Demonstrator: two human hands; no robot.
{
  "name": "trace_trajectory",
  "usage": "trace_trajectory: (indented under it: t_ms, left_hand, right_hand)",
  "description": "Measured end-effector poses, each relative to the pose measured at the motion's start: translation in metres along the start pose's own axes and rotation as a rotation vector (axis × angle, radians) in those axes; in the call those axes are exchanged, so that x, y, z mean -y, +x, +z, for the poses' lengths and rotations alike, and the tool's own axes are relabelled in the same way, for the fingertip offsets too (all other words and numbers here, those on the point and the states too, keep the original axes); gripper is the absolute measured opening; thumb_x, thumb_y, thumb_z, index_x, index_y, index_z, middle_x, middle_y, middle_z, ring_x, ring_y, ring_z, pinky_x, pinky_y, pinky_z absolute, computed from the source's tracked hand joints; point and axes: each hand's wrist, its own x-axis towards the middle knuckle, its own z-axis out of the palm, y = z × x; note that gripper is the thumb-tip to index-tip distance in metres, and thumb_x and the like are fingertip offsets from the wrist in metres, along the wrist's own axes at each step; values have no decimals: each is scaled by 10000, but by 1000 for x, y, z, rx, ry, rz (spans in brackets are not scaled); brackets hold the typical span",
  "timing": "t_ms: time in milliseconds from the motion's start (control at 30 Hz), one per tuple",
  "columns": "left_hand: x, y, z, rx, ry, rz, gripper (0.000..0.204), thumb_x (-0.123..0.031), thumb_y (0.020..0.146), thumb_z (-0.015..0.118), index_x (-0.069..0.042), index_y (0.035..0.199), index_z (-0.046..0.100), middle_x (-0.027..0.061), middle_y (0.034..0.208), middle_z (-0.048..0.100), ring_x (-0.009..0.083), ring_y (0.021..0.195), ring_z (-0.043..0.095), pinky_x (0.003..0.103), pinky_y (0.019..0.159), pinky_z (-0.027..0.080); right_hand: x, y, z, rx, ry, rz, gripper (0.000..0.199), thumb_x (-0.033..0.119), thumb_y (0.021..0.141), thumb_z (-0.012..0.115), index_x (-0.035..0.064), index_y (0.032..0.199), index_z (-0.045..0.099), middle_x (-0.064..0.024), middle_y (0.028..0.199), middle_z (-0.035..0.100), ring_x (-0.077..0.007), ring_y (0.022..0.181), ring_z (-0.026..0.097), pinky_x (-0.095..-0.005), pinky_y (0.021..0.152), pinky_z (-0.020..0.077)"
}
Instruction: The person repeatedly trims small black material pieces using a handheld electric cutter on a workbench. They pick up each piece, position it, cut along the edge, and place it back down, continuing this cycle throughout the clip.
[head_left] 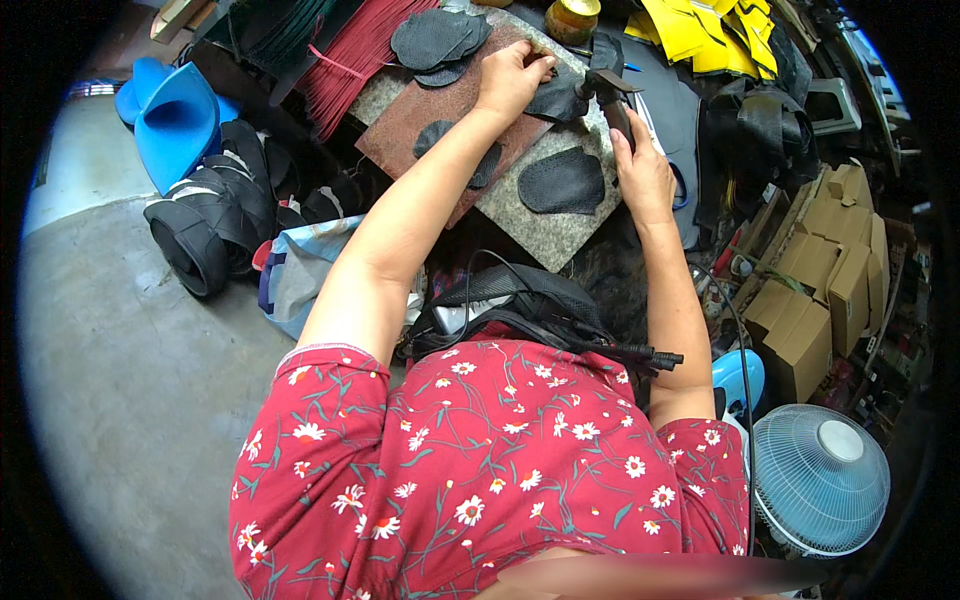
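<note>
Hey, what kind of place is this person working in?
Probably a small shoe-making or leather-goods workshop. Dark mesh cut-out pieces lie on a grey stone slab, the right hand grips a dark hammer-like tool, and plain brown cardboard boxes stack up beside a pile of black curved shoe parts.

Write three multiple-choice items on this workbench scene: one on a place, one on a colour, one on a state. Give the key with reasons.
1. Where does the electric fan stand?
A. At the person's lower right
B. On the stone slab
C. Beside the blue seats

2. What colour are the cut sheets at the top right?
A. Green
B. Yellow
C. White

3. What is the right hand doing?
A. Resting open on the slab
B. Lifting the jar
C. Gripping a dark tool handle

Key: 1 A, the fan sits low on the right by the cardboard boxes. 2 B, the sheets are bright yellow. 3 C, its fingers wrap the hammer, whose head meets the dark piece under the left hand.
</note>
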Motion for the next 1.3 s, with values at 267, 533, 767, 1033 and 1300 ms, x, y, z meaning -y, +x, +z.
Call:
trace_trajectory:
  t_ms: [267,533,767,1033,1300]
  left_hand:
    - [9,2,4,-4,-234,-79,176,-155,819,718,-2,906,702,124,801,724,138,689,705,262,649,541]
    - [-8,4,2,1,395,353,176,-166,799,699,-31,913,686,169,861,683,334,804,667,379,719,540]
    - [-16,3,11,71,543,548,122,-111,797,646,-49,902,643,148,875,658,342,841,648,426,760,528]
    - [-1,-2,8,1,504,445,143,-102,818,652,-23,937,648,137,883,687,301,804,680,371,729,547]
    - [11,4,8,7,-251,-43,134,-136,852,683,-15,909,698,70,755,721,101,695,695,239,657,538]
  right_hand:
    - [-5,-1,6,-4,23,5,447,485,949,471,251,1329,479,-211,954,687,-427,908,651,-513,769,502]
    - [11,6,-27,-48,127,6,401,474,933,529,296,1293,539,-208,950,684,-400,910,658,-473,740,514]
    - [27,3,-47,-434,576,-398,442,345,955,572,153,1345,491,-168,943,705,-333,816,692,-397,703,530]
    - [2,-1,-11,-18,52,-22,425,460,934,525,287,1322,512,-197,946,687,-398,894,660,-475,748,513]
    - [0,-1,-4,-18,6,-72,425,457,934,518,292,1325,497,-191,913,692,-396,852,668,-491,727,519]
